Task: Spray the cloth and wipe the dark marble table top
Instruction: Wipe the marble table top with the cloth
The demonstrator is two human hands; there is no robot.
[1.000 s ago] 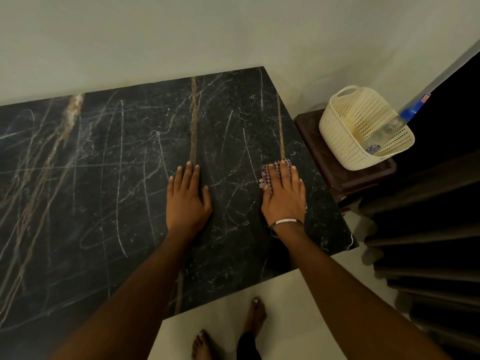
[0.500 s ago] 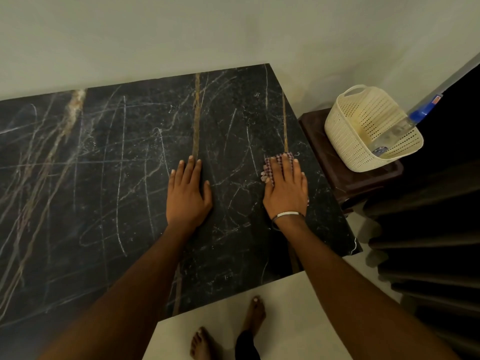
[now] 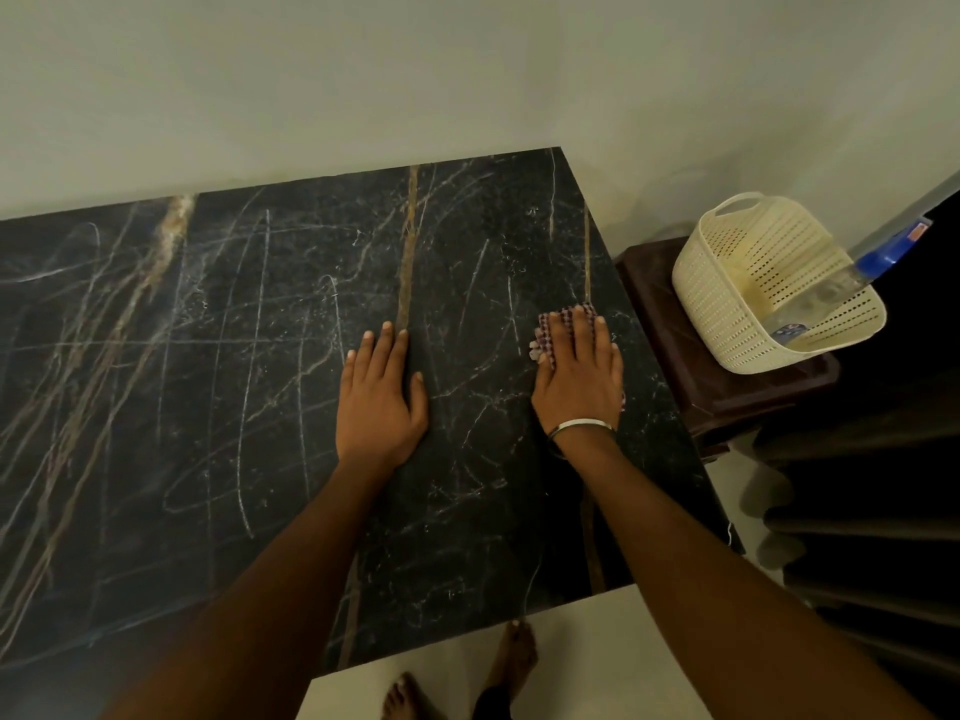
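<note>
I had both hands down flat on the dark marble table top, which ran up against the pale wall. My right hand lay palm down on the checked cloth, fingers straight and together, pressing it onto the stone near the table's right edge; the cloth showed past my fingertips and along the thumb side, with a sliver at the little-finger side as well. A thin bangle sat at that wrist. My left hand rested flat on the bare marble just beside a tan vein, fingers straight and close together, holding nothing, and apart from the right hand. Pale scribbled streaks crossed the surface on the left half. Off the table's right edge stood a dark brown stool, and on it a cream perforated basket with a clear spray bottle lying tilted inside, its blue top poking over the rim. My bare feet showed on the light floor below the near table edge.
</note>
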